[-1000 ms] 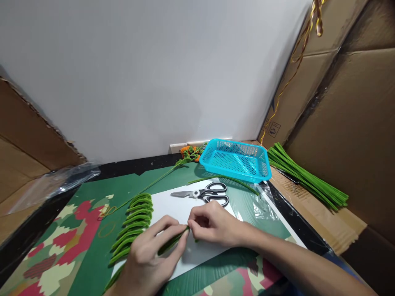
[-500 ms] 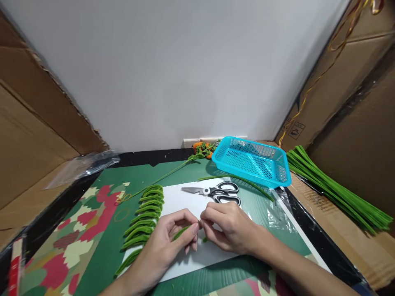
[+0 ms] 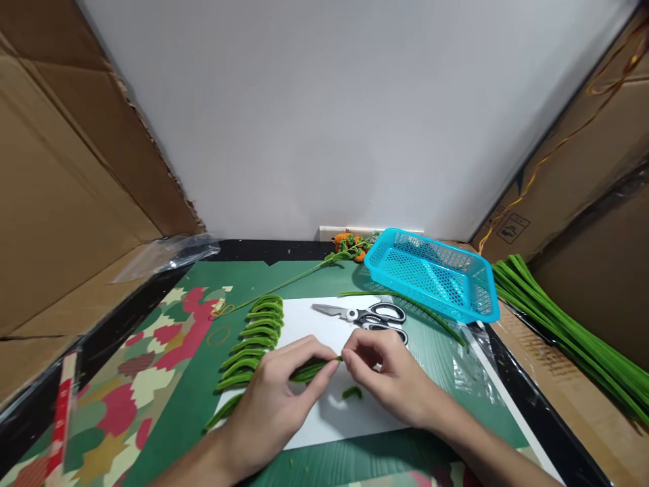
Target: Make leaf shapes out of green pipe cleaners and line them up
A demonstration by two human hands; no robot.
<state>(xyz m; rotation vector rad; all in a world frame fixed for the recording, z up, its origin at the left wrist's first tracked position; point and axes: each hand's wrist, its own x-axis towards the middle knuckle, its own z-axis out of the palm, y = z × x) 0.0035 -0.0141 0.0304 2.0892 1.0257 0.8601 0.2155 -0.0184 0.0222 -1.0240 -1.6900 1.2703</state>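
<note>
My left hand point(image 3: 291, 392) pinches a bent green pipe cleaner point(image 3: 308, 370) between thumb and fingers above a white sheet point(image 3: 324, 429). The thumb and forefinger of my right hand point(image 3: 382, 368) close on the right tip of the same piece, where the two hands meet. A short curled bit of green pipe cleaner point(image 3: 351, 392) lies on the sheet below my right hand. Left of the hands, several looped green pipe cleaner leaves point(image 3: 257, 331) are lined up in a column. Scissors with black and grey handles point(image 3: 362, 315) rest just beyond my right hand, blades pointing left.
A blue mesh basket point(image 3: 430, 274) stands at the back right. Beside it lies an orange flower on a green stem point(image 3: 349, 247). One long pipe cleaner point(image 3: 426, 310) crosses the mat point(image 3: 299, 274). A green pipe cleaner bundle point(image 3: 572, 338) rests on cardboard at right.
The view has shifted, so the scene sits further right. My right fingers have turned and opened up in shape, still at the tip. The curled bit on the sheet shows more fully.
</note>
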